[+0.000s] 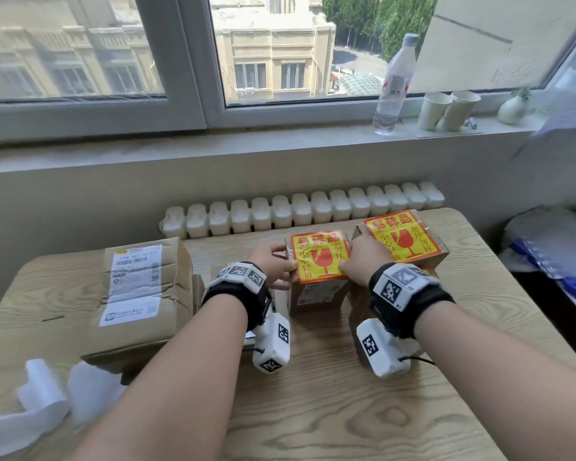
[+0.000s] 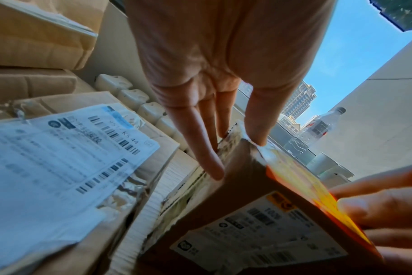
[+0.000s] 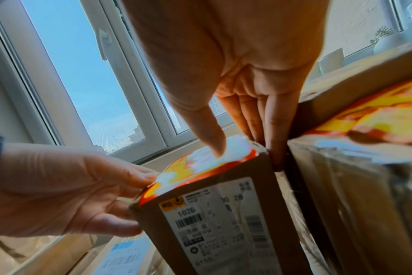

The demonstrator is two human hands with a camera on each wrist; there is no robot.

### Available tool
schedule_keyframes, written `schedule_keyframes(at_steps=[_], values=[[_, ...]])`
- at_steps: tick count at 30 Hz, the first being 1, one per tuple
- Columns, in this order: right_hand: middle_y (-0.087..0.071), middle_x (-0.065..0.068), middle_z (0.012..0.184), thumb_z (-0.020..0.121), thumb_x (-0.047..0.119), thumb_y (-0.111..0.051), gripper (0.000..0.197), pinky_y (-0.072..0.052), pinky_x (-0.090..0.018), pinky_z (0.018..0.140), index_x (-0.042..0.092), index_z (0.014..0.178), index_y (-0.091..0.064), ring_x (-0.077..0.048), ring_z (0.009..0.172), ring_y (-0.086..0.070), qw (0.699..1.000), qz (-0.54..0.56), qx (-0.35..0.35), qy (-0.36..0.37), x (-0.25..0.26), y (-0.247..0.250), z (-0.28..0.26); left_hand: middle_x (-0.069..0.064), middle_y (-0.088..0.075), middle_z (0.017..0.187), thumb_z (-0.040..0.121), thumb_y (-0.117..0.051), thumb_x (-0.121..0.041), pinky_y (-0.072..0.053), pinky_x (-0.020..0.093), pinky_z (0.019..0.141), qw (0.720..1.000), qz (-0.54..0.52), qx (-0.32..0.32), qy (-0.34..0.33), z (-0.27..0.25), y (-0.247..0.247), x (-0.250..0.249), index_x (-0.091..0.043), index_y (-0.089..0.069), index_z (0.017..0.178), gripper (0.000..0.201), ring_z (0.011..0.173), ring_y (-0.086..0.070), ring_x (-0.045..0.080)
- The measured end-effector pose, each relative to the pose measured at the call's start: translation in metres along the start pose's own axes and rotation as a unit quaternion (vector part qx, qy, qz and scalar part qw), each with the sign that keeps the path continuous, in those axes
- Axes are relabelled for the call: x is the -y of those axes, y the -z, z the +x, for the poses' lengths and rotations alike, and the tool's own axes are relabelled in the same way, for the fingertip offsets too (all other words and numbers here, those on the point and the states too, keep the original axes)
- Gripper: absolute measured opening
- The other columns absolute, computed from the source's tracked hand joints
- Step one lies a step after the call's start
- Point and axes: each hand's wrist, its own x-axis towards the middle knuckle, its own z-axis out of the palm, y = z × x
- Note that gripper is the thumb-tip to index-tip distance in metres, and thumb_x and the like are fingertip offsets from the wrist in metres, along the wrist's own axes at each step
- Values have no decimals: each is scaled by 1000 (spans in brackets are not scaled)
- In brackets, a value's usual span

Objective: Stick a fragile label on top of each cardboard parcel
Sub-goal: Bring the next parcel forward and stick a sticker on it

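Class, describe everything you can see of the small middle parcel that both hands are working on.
The small middle parcel is a brown cardboard box standing upright on the wooden table, close beside another labelled parcel. A yellow and red fragile label with a broken-glass symbol covers its top; a white barcode shipping label is on its near side. The left hand holds its left edge and the right hand presses the label, thumb on top.

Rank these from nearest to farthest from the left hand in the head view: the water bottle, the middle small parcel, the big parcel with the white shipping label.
1. Middle small parcel: touched by the left hand.
2. Big parcel: on the table, left of the hand.
3. Water bottle: far off on the windowsill, to the right.
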Motion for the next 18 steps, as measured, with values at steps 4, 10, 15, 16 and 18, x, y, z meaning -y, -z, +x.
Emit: schedule_keyframes(at_steps=[4,10,15,16,18], values=[[-56,-11,131,91,21,-57,21,-47,-31,75,8,108,-62,-26,97,-59,998,9,-55,31,8,3,-18,11,-63,110,92,-59,-12,-57,33,69,999,18,-46,-2,-8,10,4,-10,-48,134,43,85,-65,22],[-73,-1,103,90,16,-54,22,-53,-34,92,19,101,-74,-17,98,-65,967,184,-61,164,38,-13,-40,10,-65,115,89,-58,-16,-50,35,94,974,101,-202,-1,-12,50,36,-10,-61,124,36,100,-61,24],[-75,-4,85,86,8,-54,28,-59,-41,81,28,72,-68,-19,79,-72,944,285,45,158,54,-60,-42,10,-61,120,87,-56,-20,-45,29,75,971,165,-170,41,-11,54,70,-10,-45,139,54,94,-60,24],[-75,-4,89,86,8,-53,26,-58,-40,84,24,80,-72,-19,83,-72,947,276,60,154,56,-65,-43,9,-64,114,84,-57,-22,-45,27,69,971,165,-168,47,-6,55,75,-10,-48,136,54,87,-60,22],[-73,-4,108,89,10,-53,26,-51,-33,96,15,105,-73,-18,101,-67,959,222,89,155,58,-73,-44,8,-66,106,77,-58,-22,-51,30,70,971,159,-170,58,3,57,85,-10,-49,133,58,86,-63,22]])
